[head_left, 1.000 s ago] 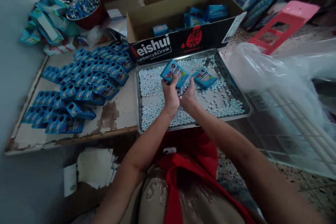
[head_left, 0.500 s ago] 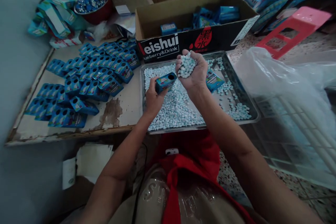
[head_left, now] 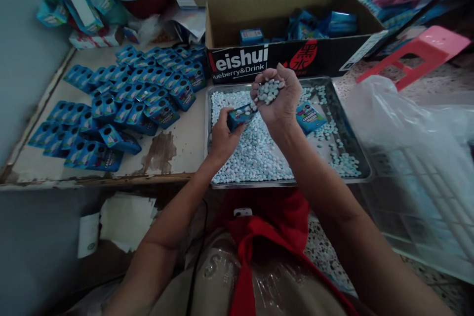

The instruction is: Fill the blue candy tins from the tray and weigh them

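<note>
My left hand (head_left: 225, 133) grips a small blue candy box (head_left: 240, 115) over the tray, its top tilted toward the right. Cupped palm up, my right hand (head_left: 277, 98) holds a heap of pale blue and white candies (head_left: 269, 91), its finger edge against the box's top. A few candies lie at the box opening. Below both hands is a metal tray (head_left: 365, 170) spread with many loose candies (head_left: 248, 160). Another blue candy box (head_left: 311, 117) lies in the tray just right of my right wrist.
Rows of blue boxes (head_left: 133, 94) stand on the worn table (head_left: 188, 145) at left. Behind the tray is a long cardboard carton (head_left: 237, 66) with blue packs inside. A red bowl (head_left: 148, 5) of wrapped sweets stands back left. A pink stool (head_left: 418, 54) and clear plastic bag (head_left: 400, 103) are right.
My right hand has tipped its candies against the box, and the heap in the palm has shrunk. Candies now show at the box opening. The whole view has shifted slightly.
</note>
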`<act>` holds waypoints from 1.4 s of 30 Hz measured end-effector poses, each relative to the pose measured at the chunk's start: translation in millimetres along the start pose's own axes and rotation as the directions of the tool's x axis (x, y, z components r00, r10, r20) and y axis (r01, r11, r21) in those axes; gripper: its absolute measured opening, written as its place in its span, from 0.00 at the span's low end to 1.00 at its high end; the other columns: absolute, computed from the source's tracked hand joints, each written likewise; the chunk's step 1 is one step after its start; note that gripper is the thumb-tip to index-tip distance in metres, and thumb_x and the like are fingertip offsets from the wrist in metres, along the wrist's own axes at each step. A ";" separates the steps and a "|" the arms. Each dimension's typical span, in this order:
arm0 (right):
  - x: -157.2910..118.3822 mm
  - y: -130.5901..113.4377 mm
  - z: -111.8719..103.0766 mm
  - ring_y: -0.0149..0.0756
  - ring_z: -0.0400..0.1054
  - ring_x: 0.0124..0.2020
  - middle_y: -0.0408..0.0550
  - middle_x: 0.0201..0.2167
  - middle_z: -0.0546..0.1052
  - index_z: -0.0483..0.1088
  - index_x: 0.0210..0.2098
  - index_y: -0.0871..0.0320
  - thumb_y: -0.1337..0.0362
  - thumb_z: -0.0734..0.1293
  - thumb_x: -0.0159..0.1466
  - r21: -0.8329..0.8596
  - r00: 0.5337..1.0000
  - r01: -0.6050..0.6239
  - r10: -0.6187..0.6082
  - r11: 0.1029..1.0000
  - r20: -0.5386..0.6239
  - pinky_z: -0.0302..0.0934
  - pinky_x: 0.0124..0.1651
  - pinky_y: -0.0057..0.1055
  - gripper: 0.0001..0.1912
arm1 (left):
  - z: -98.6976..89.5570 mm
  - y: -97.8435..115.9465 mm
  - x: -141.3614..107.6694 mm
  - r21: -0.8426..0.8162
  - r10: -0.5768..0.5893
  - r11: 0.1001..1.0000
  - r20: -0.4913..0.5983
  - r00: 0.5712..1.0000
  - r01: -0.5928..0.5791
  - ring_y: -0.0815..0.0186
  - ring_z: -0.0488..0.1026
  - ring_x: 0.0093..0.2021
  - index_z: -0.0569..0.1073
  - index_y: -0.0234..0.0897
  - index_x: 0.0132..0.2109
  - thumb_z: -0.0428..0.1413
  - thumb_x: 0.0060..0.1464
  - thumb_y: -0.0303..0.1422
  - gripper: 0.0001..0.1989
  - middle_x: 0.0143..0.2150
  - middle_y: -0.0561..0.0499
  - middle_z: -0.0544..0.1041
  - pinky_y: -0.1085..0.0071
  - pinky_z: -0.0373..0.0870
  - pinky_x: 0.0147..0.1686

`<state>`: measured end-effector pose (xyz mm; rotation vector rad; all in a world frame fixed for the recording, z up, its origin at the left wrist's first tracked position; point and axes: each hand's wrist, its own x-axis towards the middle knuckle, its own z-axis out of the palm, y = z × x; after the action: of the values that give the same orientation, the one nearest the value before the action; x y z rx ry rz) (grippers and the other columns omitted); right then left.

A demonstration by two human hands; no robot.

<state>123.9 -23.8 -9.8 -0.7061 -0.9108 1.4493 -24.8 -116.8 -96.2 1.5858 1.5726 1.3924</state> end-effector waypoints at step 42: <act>-36.8 78.6 -101.4 0.43 0.68 0.39 0.50 0.35 0.76 0.73 0.33 0.52 0.52 0.74 0.67 -0.803 0.857 0.417 0.111 0.425 0.504 0.66 0.44 0.40 0.13 | -54.5 -10.6 18.5 -0.036 0.029 0.999 -0.036 0.999 -0.030 0.56 0.82 0.48 0.78 0.45 0.54 0.77 0.53 0.43 0.25 0.47 0.50 0.83 0.60 0.82 0.54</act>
<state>173.5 -45.1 -131.8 -0.9865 -2.2101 0.8455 -81.2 -113.6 -81.0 1.5768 1.5406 1.4642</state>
